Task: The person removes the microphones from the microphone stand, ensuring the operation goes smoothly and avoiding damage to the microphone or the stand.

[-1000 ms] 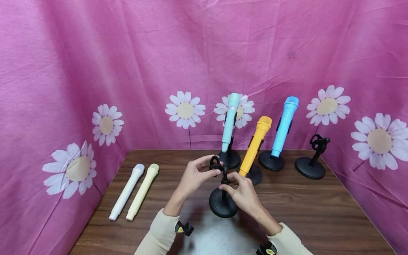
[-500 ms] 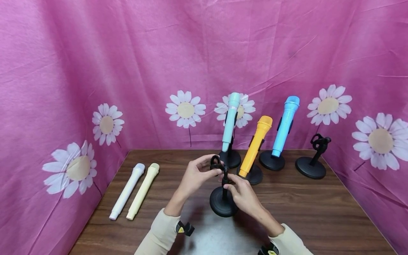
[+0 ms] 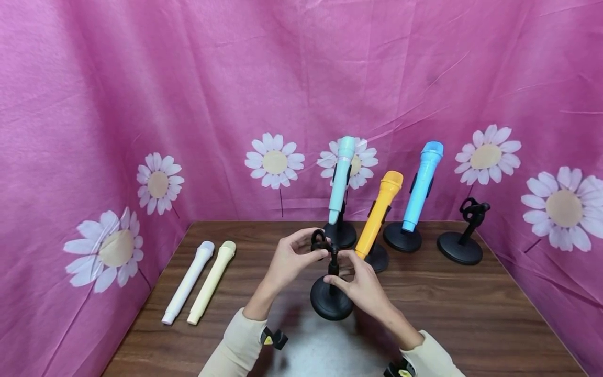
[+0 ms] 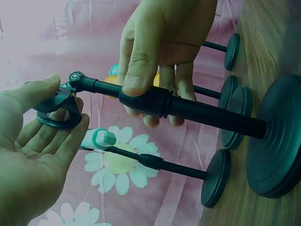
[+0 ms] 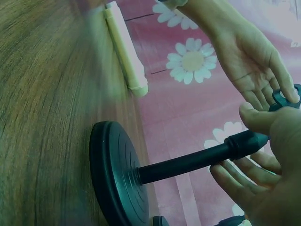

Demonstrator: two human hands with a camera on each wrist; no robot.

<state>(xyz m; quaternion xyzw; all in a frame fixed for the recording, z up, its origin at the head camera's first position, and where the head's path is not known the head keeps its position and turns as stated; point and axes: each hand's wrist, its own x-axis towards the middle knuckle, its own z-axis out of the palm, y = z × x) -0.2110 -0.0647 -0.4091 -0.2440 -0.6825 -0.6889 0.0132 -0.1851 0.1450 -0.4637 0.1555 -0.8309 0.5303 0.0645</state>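
Left wrist view: left hand (image 4: pixel 37 157) pinches clip (image 4: pixel 59 100); right hand (image 4: pixel 162 49) pinches collar (image 4: pixel 146 102), thumb opposite fingers. Stand (image 4: pixel 221 117) upright below fingers, likely light, stiff, smooth; collar probably best hold.

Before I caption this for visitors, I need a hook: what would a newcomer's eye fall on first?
Probably the vivid pink backdrop with its large white flowers, behind the table. Next, the mint microphone, orange microphone and blue microphone, slanting in black stands. Nearer, the left hand and right hand hold an empty stand.
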